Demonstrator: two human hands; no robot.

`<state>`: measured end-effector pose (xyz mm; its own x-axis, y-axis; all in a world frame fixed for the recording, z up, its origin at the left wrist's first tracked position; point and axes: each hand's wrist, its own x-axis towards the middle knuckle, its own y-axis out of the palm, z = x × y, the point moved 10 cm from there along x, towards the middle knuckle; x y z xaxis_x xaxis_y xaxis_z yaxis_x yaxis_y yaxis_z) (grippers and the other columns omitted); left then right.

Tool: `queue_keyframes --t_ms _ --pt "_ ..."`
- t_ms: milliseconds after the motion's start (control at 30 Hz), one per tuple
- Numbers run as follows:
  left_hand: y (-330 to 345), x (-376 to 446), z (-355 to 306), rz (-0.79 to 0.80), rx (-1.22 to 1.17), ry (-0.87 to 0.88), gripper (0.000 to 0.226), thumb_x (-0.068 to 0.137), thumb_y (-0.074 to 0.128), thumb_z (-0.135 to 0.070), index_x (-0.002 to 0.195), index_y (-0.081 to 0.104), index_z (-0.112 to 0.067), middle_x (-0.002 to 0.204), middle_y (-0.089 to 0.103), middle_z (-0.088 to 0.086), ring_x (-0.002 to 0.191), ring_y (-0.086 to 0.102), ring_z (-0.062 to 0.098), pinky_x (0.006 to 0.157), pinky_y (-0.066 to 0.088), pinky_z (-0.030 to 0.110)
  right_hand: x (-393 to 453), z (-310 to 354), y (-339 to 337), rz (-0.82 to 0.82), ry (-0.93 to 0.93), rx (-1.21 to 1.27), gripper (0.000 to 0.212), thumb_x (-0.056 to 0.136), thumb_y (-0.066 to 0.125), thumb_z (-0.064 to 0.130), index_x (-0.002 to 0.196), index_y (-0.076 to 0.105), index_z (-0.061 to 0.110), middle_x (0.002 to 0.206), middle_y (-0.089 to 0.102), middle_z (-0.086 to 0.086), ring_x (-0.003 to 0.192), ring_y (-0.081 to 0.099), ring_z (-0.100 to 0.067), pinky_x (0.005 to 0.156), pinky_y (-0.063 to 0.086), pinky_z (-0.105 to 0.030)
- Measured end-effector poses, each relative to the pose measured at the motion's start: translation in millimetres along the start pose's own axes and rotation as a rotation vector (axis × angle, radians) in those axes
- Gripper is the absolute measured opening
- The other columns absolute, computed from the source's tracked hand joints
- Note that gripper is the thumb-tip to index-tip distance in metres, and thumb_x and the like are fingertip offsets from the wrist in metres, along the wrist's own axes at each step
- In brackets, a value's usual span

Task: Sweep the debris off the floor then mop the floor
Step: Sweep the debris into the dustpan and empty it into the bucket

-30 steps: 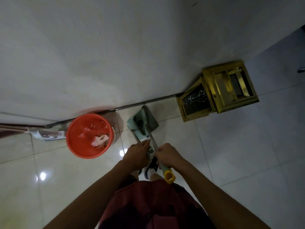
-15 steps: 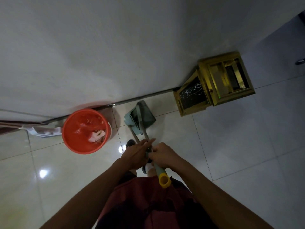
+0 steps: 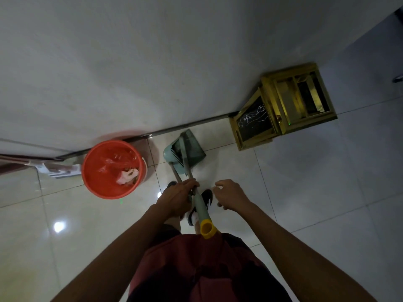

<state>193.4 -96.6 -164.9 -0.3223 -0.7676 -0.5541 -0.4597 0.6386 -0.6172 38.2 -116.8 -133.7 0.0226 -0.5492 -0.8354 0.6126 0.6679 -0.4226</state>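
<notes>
Glossy pale tiled floor (image 3: 305,192), meeting a plain white wall (image 3: 152,62) along a dark metal skirting strip. Gold-framed square bin with dark marbled side panels (image 3: 283,110), standing against the wall at the right. Round orange plastic bucket (image 3: 139,171), beside the wall at the left, lined with a red plastic bag and holding crumpled scraps of waste. Teal plastic dustpan with a toothed comb edge (image 3: 185,149), standing on the floor near the wall between bucket and gold bin, a broom head tucked into it. Two long metal handles rising together from the dustpan, the nearer one ending in a pale green grip with a yellow cap (image 3: 204,212). Left hand (image 3: 177,198), fingers curled tight round both handles just above the green grip. Right hand (image 3: 231,196), just beside the handles and apart from them, fingers loosely bent, holding nothing. Dark shoes with white stripes, partly visible under the hands.
</notes>
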Motion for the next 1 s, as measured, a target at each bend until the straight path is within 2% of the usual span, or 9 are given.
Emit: queue_keyframes --t_ms 67,133,367,533,600,667,767,867,1000 --pt "1 -1 2 -0.013 -0.005 -0.006 0.05 0.09 0.065 -0.015 0.137 0.05 -0.024 0.131 0.06 0.004 0.099 0.064 0.023 0.073 0.042 0.026 5 -4 2 -0.002 -0.006 -0.104 0.038 0.099 0.051 0.024 0.123 0.062 -0.003 0.123 0.065 -0.019 0.107 0.065 -0.032 0.095 0.051 -0.038" --pt "-1 -3 5 -0.041 -0.017 -0.038 0.052 0.088 0.068 -0.016 0.136 0.051 -0.024 0.126 0.063 0.006 0.102 0.064 0.026 0.076 0.045 0.029 9 -7 4 0.001 -0.004 -0.151 0.037 0.1 0.05 0.025 0.129 0.06 0.003 0.132 0.061 -0.016 0.118 0.058 -0.031 0.097 0.046 -0.033" --pt "-26 3 14 -0.185 -0.084 -0.118 0.047 0.085 0.073 -0.023 0.129 0.058 -0.02 0.112 0.07 0.012 0.094 0.068 0.031 0.072 0.043 0.032 28 -28 10 0.015 0.029 -0.156 0.037 0.099 0.052 0.02 0.125 0.061 -0.005 0.129 0.062 -0.02 0.117 0.059 -0.032 0.098 0.046 -0.034" --pt "-39 -6 30 -0.312 -0.254 -0.262 0.047 0.081 0.064 -0.024 0.128 0.058 -0.024 0.094 0.07 0.011 0.074 0.068 0.033 0.064 0.059 0.042 37 -32 5 0.008 0.014 -0.122 0.043 0.099 0.053 0.025 0.136 0.056 0.004 0.141 0.055 -0.015 0.127 0.053 -0.029 0.106 0.041 -0.031" --pt "-44 -10 43 -0.412 -0.364 -0.381 0.034 0.083 0.057 -0.024 0.117 0.061 -0.025 0.083 0.07 0.006 0.065 0.068 0.029 0.056 0.059 0.042 39 -32 1 -0.001 -0.004 -0.12 0.046 0.099 0.053 0.027 0.14 0.053 0.007 0.145 0.052 -0.014 0.131 0.05 -0.029 0.108 0.038 -0.031" --pt "-41 -11 55 -0.45 -0.415 -0.496 0.015 0.085 0.06 -0.022 0.098 0.064 -0.015 0.078 0.07 0.008 0.069 0.069 0.031 0.06 0.059 0.041 41 -32 -2 -0.018 -0.017 -0.133 0.044 0.099 0.053 0.026 0.138 0.055 0.006 0.142 0.054 -0.015 0.128 0.052 -0.03 0.106 0.04 -0.031" --pt "-39 -9 61 -0.491 -0.488 -0.562 0.029 0.079 0.058 -0.032 0.093 0.066 -0.008 0.08 0.071 0.011 0.071 0.068 0.03 0.065 0.06 0.043 43 -35 -4 -0.03 -0.022 -0.143 0.044 0.099 0.052 0.026 0.139 0.054 0.007 0.142 0.054 -0.015 0.129 0.052 -0.03 0.105 0.04 -0.031" --pt "-33 2 63 -0.526 -0.535 -0.524 0.034 0.078 0.056 -0.038 0.099 0.065 -0.013 0.091 0.075 0.01 0.076 0.071 0.027 0.065 0.062 0.044 47 -39 -4 -0.028 -0.024 -0.156 0.046 0.098 0.053 0.027 0.141 0.053 0.008 0.143 0.053 -0.014 0.129 0.052 -0.029 0.105 0.04 -0.03" --pt "-51 3 51 -0.569 -0.561 -0.488 0.029 0.089 0.06 -0.03 0.109 0.064 -0.01 0.104 0.076 0.009 0.084 0.072 0.023 0.069 0.064 0.041 52 -41 -9 -0.05 -0.036 -0.19 0.046 0.099 0.052 0.028 0.142 0.052 0.01 0.144 0.052 -0.013 0.129 0.051 -0.029 0.104 0.04 -0.03"
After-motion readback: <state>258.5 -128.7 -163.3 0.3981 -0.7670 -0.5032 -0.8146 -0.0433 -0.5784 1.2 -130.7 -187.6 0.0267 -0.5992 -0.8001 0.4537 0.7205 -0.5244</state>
